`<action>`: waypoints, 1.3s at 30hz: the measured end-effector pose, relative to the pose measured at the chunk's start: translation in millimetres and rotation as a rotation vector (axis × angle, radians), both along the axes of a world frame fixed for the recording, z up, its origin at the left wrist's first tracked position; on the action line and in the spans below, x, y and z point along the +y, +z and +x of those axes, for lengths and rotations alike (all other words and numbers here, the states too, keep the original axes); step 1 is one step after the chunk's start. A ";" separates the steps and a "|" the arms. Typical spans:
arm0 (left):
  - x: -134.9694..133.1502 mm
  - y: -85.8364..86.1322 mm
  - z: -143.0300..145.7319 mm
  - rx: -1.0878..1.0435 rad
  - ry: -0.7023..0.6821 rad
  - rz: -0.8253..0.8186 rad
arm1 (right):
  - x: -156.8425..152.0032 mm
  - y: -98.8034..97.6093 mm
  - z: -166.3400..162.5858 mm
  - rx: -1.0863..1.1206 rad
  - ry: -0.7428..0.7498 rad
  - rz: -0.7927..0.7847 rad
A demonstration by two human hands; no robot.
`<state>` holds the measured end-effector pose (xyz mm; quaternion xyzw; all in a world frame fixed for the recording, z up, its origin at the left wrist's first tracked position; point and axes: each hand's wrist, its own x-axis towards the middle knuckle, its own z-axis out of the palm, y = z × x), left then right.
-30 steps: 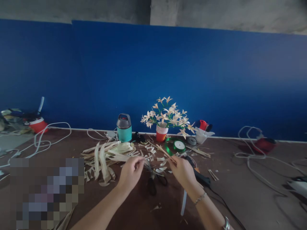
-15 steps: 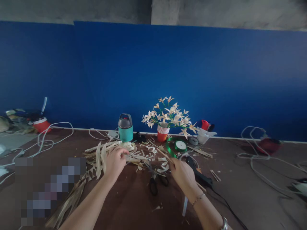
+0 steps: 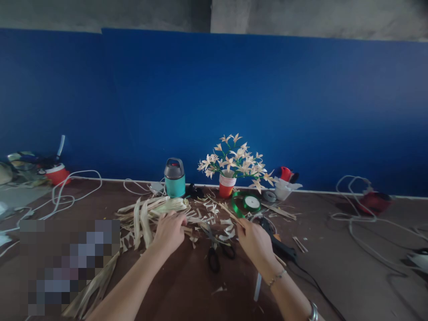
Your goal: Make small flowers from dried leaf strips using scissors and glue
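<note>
My left hand (image 3: 170,232) reaches into a pile of pale dried leaf strips (image 3: 150,211) on the brown table, its fingers curled around one strip. My right hand (image 3: 254,240) is closed on a thin wooden stick (image 3: 229,210) that points up and to the left. Black-handled scissors (image 3: 216,249) lie on the table between the two hands. Small cut leaf pieces (image 3: 227,229) are scattered around them.
A red paper cup with pale handmade flowers (image 3: 234,162) stands at the back, beside a teal flask (image 3: 174,177) and a green ribbon spool (image 3: 249,203). A black glue gun (image 3: 277,245) with cord lies right of my right hand. White cables (image 3: 361,223) trail at both sides.
My left hand left the stick, went left to the leaf pile, and now has closed on a strip nearer the centre. My right hand has kept the stick almost still.
</note>
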<state>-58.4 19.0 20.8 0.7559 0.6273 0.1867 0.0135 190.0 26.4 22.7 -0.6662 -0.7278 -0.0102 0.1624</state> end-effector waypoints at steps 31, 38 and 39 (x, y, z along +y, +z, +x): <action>-22.3 -13.3 45.9 -0.069 -0.449 0.042 | -20.8 -3.1 -23.2 0.025 0.297 -0.320; -25.9 -14.2 45.5 -0.030 -0.315 0.015 | -25.9 6.1 -30.8 0.119 0.288 -0.256; -26.2 -15.4 45.1 -0.027 -0.297 0.020 | -26.4 6.1 -31.5 0.123 0.289 -0.244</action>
